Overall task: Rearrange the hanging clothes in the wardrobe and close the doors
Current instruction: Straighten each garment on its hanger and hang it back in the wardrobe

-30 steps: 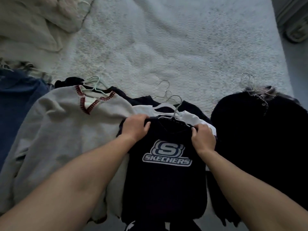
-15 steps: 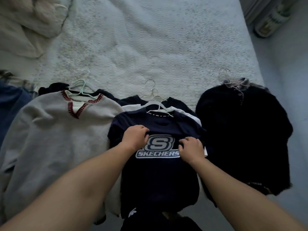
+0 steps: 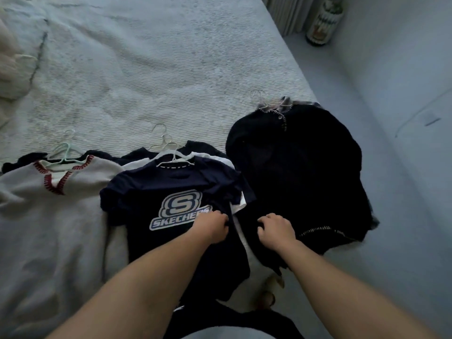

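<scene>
Gripping navy Skechers-logo T-shirt (image 3: 156, 192) edge: left hand (image 3: 213, 226) | right hand (image 3: 276, 228) clutched black knit cardigan (image 3: 298, 172) at bed (image 3: 171, 69) edge | bedspread beyond lay open

White textured bedspread (image 3: 156, 69), pale floor (image 3: 391, 216)

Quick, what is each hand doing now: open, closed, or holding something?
Left hand: fingers curled, gripping the right edge of the navy Skechers shirt.
Right hand: fingers curled into dark fabric beside the black sweater; which garment, cannot be told.
</scene>
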